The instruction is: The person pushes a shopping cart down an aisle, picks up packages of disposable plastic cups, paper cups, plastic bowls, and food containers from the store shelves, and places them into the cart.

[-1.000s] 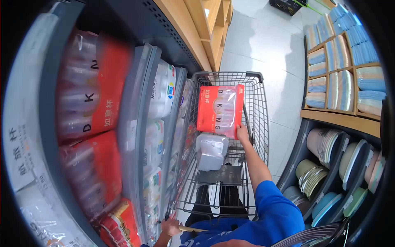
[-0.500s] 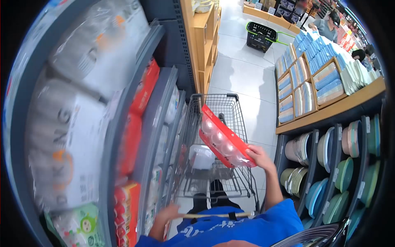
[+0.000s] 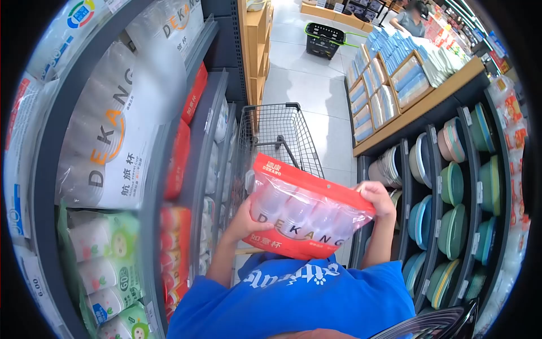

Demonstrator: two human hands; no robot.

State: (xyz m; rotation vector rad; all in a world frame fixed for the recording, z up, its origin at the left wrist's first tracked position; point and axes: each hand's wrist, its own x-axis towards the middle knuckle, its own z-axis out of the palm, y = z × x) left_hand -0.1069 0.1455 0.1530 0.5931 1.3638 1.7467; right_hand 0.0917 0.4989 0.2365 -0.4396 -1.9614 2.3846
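Observation:
A red and clear DEKANG cup package (image 3: pixel 305 209) is held up in front of the blue shirt, its printed front facing the camera. My left hand (image 3: pixel 246 220) grips its left end, thumb across the front. At the upper right corner, my right hand (image 3: pixel 377 199) is closed on the package edge. Through the clear window several transparent cups show in a row. Beyond the package stands a wire shopping cart (image 3: pixel 276 121), its near part hidden behind the package.
Shelves on the left hold large DEKANG bags (image 3: pixel 107 135), green packages (image 3: pixel 107 265) and red packages (image 3: pixel 179 158). Bowls (image 3: pixel 451 183) fill racks on the right. A black basket (image 3: pixel 324 40) stands on the aisle floor. A person (image 3: pixel 411 21) is at the upper right.
The package has moved nearer to my body and turned its front to the camera. My left hand has risen from low at the left and taken hold of it. The view has shifted right.

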